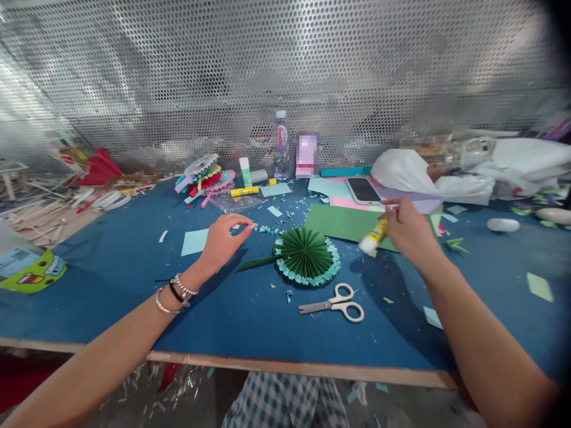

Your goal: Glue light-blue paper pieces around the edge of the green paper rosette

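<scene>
"Gluing trim [308,280], I'd guess?"

"Likely: right hand [409,230] grips a glue stick [375,236]; whether the left hand [225,239] pinches anything, I can't tell. Next calls for dabbing the green fan [305,254] between them."

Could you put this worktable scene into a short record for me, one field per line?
Left hand: hand above the table, fingertips together near pale-blue scraps; whether it holds one is unclear
Right hand: hand holding a yellow-and-white glue stick
Between the hands: round, pleated green paper fan, pale-blue bits along much of its edge
Nearer the wearer: scissors with off-white handles
Farther back: upright bottle; phone lying on papers
</scene>
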Motion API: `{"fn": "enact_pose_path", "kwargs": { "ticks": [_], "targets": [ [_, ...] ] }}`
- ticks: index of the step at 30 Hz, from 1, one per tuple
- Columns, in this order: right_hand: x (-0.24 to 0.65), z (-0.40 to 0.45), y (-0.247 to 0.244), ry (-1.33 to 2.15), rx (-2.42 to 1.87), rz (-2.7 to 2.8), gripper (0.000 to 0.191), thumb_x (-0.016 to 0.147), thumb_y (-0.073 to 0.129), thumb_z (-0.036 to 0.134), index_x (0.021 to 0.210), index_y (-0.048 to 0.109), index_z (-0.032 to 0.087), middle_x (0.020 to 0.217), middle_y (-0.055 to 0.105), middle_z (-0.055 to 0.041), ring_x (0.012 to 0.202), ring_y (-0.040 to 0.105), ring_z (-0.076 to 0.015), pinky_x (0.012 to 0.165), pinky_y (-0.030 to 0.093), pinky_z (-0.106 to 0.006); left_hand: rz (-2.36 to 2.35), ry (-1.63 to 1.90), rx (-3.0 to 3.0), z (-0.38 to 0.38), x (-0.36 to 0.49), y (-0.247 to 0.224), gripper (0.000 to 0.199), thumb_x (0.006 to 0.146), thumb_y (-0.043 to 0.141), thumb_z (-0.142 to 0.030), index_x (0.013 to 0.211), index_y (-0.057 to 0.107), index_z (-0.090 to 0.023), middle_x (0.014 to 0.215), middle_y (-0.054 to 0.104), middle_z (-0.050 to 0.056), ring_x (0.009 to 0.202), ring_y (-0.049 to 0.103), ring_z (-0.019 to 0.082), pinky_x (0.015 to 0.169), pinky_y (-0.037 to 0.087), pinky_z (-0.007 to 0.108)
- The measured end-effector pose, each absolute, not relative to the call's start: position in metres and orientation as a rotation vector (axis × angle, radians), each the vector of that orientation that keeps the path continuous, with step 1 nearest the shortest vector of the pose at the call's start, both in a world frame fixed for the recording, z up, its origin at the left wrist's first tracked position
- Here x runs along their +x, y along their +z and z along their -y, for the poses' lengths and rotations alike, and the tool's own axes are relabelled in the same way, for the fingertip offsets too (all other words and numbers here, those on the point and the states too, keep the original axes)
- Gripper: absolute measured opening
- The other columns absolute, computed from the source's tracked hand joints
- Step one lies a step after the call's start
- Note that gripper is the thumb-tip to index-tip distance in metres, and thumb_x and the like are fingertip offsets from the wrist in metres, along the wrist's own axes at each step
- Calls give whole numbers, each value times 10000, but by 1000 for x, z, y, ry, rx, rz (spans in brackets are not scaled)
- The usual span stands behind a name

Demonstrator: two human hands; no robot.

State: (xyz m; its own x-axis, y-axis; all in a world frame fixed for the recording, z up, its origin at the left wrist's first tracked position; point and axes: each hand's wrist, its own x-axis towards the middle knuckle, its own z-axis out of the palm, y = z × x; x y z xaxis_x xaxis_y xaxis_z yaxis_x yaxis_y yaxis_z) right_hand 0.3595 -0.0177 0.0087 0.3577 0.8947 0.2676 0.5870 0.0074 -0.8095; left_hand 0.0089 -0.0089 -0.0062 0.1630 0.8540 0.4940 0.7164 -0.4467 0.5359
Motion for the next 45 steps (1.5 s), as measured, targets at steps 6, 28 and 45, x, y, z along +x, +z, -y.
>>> {"fn": "enact_pose_path", "kwargs": {
  "ticks": [6,28,45],
  "targets": [
    [330,2,25,950,-1442,1193,93,794,429,277,754,468,202,613,452,7,455,399,-90,370,320,-198,-1240,1243,1701,19,67,7,315,743,599,-455,850,659,-165,855,676,58,774,589,166,678,440,268],
    [251,51,9,1433,-857,1235,246,694,679,232,836,480,211,850,576,22,615,508,-68,548,439,-228,-827,1035,1115,45,86,-2,149,775,626,-310,717,638,-173,664,536,-26,616,463,68,593,368,189],
    [253,56,13,1418,-777,1328,149,717,664,206,804,543,214,865,573,10,638,524,-80,505,451,-204,-866,978,1204,49,84,1,141,756,635,-338,723,667,-205,680,574,-16,603,467,94,582,360,229]
  ]
}}
